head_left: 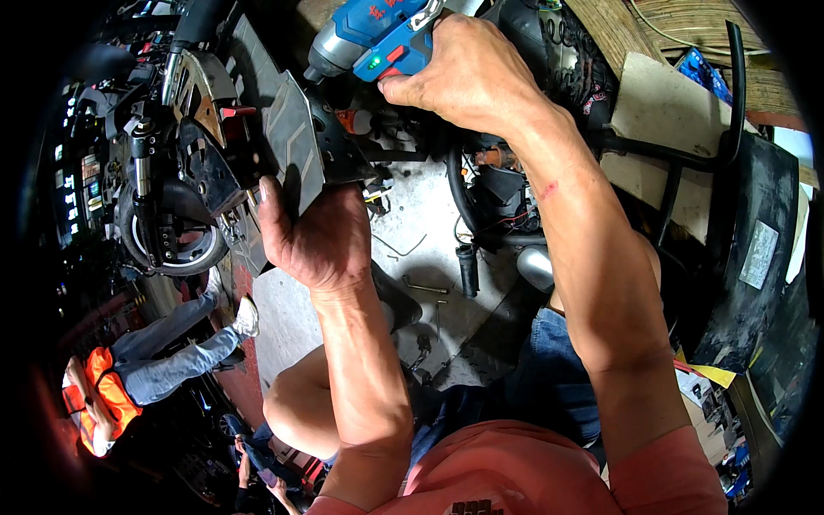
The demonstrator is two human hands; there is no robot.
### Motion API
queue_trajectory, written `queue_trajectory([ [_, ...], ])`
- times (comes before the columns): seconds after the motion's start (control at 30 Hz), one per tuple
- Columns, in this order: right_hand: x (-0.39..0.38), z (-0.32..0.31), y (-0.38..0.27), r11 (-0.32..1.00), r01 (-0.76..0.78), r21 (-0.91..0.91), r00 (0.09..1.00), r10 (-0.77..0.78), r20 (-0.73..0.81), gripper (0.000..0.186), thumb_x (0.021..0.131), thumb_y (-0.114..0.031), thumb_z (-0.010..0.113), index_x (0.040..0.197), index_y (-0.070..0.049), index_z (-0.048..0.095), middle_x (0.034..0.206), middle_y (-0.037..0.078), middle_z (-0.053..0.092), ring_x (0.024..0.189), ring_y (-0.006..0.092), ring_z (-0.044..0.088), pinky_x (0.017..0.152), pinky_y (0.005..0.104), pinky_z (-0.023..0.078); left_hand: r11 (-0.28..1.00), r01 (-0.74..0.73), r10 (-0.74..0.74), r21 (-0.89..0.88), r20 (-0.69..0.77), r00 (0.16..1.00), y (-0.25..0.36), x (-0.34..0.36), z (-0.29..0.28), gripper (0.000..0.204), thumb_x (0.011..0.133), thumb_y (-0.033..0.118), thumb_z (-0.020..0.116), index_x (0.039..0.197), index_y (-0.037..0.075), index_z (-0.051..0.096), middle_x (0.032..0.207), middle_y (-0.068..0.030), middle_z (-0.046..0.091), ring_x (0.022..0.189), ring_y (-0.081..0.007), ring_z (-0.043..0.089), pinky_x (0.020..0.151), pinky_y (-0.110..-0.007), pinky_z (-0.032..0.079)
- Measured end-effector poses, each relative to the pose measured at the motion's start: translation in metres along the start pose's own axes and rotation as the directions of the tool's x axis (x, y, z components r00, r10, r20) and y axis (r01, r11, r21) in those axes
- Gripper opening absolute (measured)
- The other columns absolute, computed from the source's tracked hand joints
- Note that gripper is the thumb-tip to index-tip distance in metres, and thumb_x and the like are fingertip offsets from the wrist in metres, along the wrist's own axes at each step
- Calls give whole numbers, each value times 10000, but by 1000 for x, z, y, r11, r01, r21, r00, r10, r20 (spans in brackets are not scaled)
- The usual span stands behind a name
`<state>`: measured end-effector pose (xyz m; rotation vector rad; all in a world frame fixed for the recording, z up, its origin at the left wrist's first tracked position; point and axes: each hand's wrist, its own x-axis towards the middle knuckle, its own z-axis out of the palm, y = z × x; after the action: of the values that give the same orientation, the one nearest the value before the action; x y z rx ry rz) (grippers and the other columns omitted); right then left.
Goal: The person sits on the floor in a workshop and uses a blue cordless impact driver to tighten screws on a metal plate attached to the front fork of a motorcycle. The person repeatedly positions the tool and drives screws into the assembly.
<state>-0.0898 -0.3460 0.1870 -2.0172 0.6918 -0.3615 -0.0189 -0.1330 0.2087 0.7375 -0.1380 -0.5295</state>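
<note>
My right hand grips a blue cordless impact driver at the top middle, its silver nose pointing left toward a grey metal plate. My left hand is closed on the lower part of that plate from underneath, its thumb up along the side and its fingertips hidden behind the metal. Beside the plate, on its left, is a black bracket assembly with a red piece. A dark perforated part sits just right of the plate, below the driver.
A scooter wheel and fork stand left. Black tube frame, wiring, cardboard and a dark panel are right. Small tools lie on the pale floor. A person in an orange vest and another person appear lower left.
</note>
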Motion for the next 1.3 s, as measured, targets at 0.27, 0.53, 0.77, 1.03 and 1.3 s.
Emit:
queue_trajectory([
  [0.27,1,5,3,1000,30,8,999,-30,-29,500,688,-393,823,948,30,768,922,251,761,908,391,759,890,450,599,1000,8,-8,-5,-28,1000,0,0,1,582,1017,295,633,1518,26,511,1535,-175,548,1427,-331,505,1241,-521,336],
  [0.53,1,-1,-4,1000,-8,-23,1000,9,24,510,685,-392,834,963,31,767,920,248,762,906,391,760,886,448,603,1000,-12,12,18,-17,1000,-1,-1,0,615,1002,303,657,1523,15,501,1538,-180,540,1430,-334,499,1251,-517,323],
  [0.77,1,0,-2,999,7,-32,1000,-7,14,527,682,-413,854,959,28,774,921,241,765,910,385,763,884,449,605,998,-66,65,-19,-53,996,-6,0,7,618,968,234,703,1500,-15,509,1500,-213,562,1406,-359,518,1242,-519,342],
  [1.03,-2,-1,-3,1000,9,13,1000,-9,-5,520,692,-424,857,954,19,783,949,244,767,923,383,762,893,455,600,997,-76,75,-15,-60,995,-9,-1,7,588,941,167,725,1465,-26,539,1469,-212,586,1380,-362,541,1213,-525,386],
  [1.3,-5,-2,-6,999,41,0,999,-41,-1,581,699,-510,892,985,-13,797,975,240,769,975,378,758,909,439,596,997,-65,66,29,-42,997,-10,-3,13,488,1006,208,627,1440,-4,559,1444,-170,617,1334,-348,581,1182,-520,413],
])
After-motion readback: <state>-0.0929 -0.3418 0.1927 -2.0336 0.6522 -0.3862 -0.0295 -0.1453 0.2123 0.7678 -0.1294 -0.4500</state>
